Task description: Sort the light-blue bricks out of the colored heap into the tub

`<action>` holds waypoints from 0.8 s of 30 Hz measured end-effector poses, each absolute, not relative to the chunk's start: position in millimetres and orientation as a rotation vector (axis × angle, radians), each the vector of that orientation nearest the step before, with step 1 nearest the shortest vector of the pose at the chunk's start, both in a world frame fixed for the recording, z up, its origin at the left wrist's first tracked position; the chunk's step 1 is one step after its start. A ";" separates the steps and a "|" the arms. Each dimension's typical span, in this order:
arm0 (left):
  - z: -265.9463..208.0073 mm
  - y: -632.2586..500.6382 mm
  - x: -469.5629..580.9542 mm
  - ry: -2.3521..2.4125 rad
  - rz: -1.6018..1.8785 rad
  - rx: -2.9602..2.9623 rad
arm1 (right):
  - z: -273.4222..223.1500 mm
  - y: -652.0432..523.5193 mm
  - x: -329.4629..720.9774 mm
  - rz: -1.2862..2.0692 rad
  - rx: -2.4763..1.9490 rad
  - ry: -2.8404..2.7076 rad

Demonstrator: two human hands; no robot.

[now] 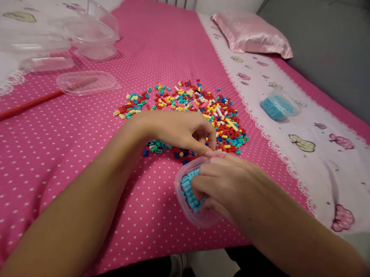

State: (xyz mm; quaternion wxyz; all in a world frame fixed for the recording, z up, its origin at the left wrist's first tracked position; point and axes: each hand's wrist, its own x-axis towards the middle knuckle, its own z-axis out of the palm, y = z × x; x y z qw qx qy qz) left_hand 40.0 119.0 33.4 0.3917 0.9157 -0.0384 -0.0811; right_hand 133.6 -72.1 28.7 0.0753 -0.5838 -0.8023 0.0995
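Observation:
A clear plastic container (204, 222) stands near the bed's front edge, with light-blue toy building bricks (189, 189) packed in rows inside it. My right hand (232, 179) reaches over it from the right, fingers curled down into it and covering part of the bricks. What those fingers grip is hidden. Just beyond the container's far rim, my left hand (184, 128) is bent with thumb and fingers closed together; anything between them cannot be made out. Behind and beneath it spreads a pile of small multicoloured toy bricks (198, 105).
Clear empty containers (88, 30) cluster at the far left. A clear lid (87, 82) lies over the end of a red stick (27, 106). At right sits another container of blue bricks (278, 106). A pink pillow (250, 33) lies at the back, against a grey wall.

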 end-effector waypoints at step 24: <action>34.0 118.9 40.8 -0.064 -0.220 2.331 | 34.5 -71.1 140.9 0.378 -1.681 -2.436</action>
